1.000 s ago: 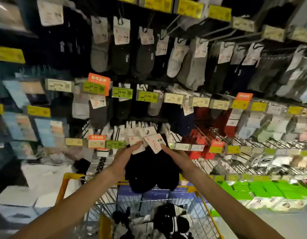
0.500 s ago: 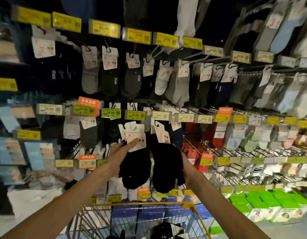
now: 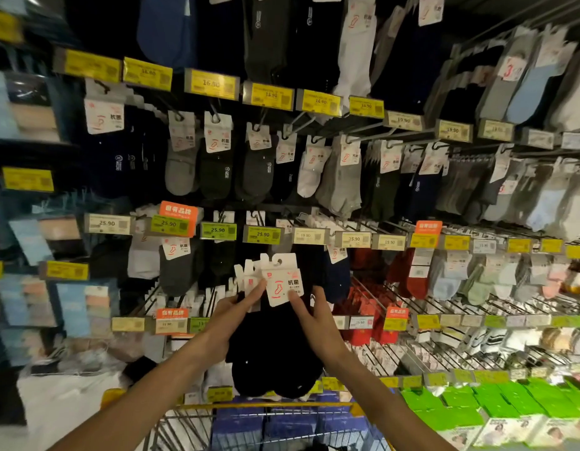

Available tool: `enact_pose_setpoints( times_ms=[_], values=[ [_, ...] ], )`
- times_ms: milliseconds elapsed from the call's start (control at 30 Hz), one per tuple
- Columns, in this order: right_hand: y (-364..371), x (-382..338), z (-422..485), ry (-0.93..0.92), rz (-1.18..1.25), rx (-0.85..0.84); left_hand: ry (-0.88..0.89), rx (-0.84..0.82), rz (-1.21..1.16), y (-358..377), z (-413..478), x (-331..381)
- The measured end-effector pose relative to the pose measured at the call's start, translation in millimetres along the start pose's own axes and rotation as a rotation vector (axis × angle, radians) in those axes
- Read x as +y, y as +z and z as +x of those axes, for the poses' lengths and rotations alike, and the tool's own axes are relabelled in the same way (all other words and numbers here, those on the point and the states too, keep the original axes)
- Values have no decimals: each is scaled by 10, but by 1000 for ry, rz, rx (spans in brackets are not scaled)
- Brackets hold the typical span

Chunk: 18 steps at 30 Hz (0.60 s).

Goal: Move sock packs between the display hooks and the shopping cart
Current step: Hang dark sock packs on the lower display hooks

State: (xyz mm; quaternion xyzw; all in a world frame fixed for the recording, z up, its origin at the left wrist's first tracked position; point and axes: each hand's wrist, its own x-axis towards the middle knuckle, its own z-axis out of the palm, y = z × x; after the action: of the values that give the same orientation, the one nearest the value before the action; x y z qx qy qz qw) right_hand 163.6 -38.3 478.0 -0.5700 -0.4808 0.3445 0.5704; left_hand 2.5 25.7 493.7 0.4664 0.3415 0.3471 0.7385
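We held a bunch of black sock packs with white card headers up against a wall of hanging socks, above the yellow wire shopping cart. Our left hand pinched the fanned cards at their left edge. Our right hand gripped the front card's lower corner, fingers closed on it. Metal display hooks lined the wall in rows, and the row behind the green price tags ran just above the cards.

We judged the main risk to be the fanned cards. Their holes did not line up, so a hook might catch only some packs and the rest could slip into the cart or onto the floor. Both hands held thin card only, which could bend or tear. Neighbouring packs hung close and could be knocked loose.
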Motion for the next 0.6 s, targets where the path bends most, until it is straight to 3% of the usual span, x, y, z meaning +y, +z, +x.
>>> enact_pose_setpoints(
  times_ms=[167, 367, 600],
  values=[
    [106, 95, 24, 49, 52, -4, -43, 67, 13, -26, -25, -31],
    [66, 18, 182, 205, 242, -43, 60, 120, 73, -19, 123, 80],
    [10, 353, 287, 446, 444, -49, -99, 144, 28, -249, 362, -200]
  ],
)
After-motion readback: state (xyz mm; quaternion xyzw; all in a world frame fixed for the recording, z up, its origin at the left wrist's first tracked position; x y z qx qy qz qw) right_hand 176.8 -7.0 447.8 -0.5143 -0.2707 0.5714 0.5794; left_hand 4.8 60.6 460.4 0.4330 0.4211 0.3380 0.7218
